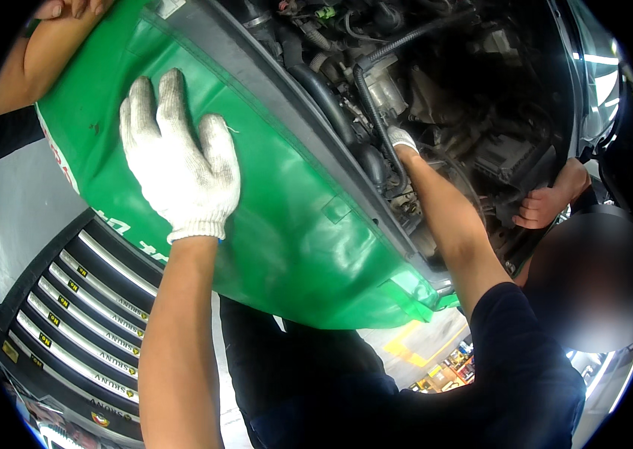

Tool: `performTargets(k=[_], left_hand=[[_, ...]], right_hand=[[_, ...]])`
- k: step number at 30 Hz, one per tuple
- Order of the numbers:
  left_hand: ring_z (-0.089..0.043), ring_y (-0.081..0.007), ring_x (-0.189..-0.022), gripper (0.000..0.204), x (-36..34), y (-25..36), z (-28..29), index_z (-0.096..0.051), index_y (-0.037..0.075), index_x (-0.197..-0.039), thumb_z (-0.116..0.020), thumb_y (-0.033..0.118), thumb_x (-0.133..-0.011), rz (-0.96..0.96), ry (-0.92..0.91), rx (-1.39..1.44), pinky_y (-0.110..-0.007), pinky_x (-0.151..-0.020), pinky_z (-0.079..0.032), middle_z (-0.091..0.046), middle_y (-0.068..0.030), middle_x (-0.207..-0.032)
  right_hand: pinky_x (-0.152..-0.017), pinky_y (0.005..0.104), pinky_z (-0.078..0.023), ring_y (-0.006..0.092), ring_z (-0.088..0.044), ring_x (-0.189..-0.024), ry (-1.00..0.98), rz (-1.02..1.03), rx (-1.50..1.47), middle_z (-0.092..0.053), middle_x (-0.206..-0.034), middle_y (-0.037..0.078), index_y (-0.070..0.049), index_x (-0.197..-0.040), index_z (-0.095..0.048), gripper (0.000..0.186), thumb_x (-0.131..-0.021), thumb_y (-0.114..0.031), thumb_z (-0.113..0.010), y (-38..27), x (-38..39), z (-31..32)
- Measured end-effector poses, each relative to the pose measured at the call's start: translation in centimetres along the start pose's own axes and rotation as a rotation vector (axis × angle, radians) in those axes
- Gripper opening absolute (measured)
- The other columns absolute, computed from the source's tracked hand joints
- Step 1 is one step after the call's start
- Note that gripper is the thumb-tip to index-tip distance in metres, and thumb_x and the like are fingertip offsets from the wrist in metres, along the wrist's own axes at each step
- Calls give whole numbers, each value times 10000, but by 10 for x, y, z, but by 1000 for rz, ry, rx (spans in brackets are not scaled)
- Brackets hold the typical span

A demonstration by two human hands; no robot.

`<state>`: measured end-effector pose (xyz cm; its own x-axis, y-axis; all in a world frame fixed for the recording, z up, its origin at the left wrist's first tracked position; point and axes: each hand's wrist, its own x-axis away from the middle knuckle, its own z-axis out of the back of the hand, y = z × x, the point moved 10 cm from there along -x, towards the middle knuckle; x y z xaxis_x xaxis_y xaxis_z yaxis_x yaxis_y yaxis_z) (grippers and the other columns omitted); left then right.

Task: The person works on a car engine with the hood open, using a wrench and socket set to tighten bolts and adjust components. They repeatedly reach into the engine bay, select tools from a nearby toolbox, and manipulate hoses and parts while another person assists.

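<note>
My left hand (180,161), in a white knit glove with greyed fingertips, lies on a glossy green fender cover (286,224). Its fingers are stretched out and it holds nothing. The cover drapes over the front of a vehicle, beside the open engine bay (473,97). My right arm reaches down into that bay. Of my right hand (401,138) only the white glove's cuff end shows, next to a black corrugated hose (376,112) and a pale metal part (387,90). Its fingers are hidden among the engine parts, so what they touch cannot be seen.
Another person's bare hand (552,198) rests at the bay's right edge, with their blurred head below it. At the upper left, a person's forearm (54,56) leans on the cover. A black rack with silver bars (81,322) stands at the lower left. Colourful boxes (447,370) lie beyond.
</note>
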<state>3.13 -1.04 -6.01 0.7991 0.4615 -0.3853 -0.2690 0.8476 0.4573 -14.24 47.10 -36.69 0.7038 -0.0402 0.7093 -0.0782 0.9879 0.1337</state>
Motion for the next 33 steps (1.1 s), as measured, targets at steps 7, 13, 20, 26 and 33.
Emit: performTargets(k=[7,13,20,26,33], left_hand=[[-443,-486,-1435,593,-3,0,1,-566,81,-1510,-688,183,-939,3,-17,7,-567,-1213,-349,-498,-291,-1547],[-511,-549,-1306,568,-3,6,7,-600,58,-1422,-693,189,-877,-68,73,-19,-610,-1120,-427,-549,-320,-1434],[-486,-526,-1342,579,1,-2,5,-592,87,-1445,-692,243,-896,-58,76,-9,-604,-1139,-403,-529,-293,-1472],[-491,-531,-1328,585,2,-1,5,-588,84,-1447,-692,243,-894,-61,85,-6,-609,-1130,-408,-525,-290,-1468],[-491,-533,-1323,593,-1,1,7,-585,85,-1452,-696,247,-892,-70,86,-5,-607,-1125,-409,-526,-290,-1461]], right_hand=[[-1008,495,-578,428,-696,-1205,-29,-27,33,-716,-1278,256,-21,-1193,-780,359,-908,-227,-708,-3,10,9],[-1013,478,-584,404,-699,-1217,85,-27,22,-721,-1271,259,-23,-1181,-789,368,-941,-284,-691,2,5,16],[-971,516,-586,420,-720,-1144,177,34,83,-751,-1183,248,-54,-1154,-792,357,-966,-316,-638,-4,2,15],[-947,528,-578,423,-726,-1103,293,101,47,-758,-1129,247,-73,-1132,-765,354,-976,-358,-625,-11,10,20],[-950,507,-594,423,-721,-1125,344,65,91,-723,-1211,253,-27,-1160,-731,321,-1011,-275,-592,1,-5,14]])
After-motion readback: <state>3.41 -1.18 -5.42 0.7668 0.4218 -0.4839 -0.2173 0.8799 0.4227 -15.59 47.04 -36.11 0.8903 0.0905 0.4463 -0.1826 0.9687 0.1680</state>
